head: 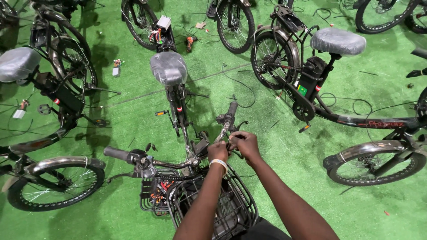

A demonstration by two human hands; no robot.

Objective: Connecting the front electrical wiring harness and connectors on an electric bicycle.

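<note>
A black electric bicycle stands right in front of me, its saddle (pixel 168 67) wrapped in clear plastic. Its chrome handlebar (pixel 175 164) runs from the left grip (pixel 116 153) to the right grip (pixel 231 109). My left hand (pixel 218 152) is closed around the bar just right of the stem; a pale band circles that wrist. Beside it, my right hand (pixel 243 143) pinches something small and dark at the bar, near the brake lever (pixel 224 120). What it pinches is too small to name. A black wire basket (pixel 242 206) sits below my forearms.
More bicycles ring this one on the green turf: one at the left (pixel 58 95), one at the right (pixel 311 84), others along the top. Loose cables, a grey controller box (pixel 163 22) and small parts lie on the floor.
</note>
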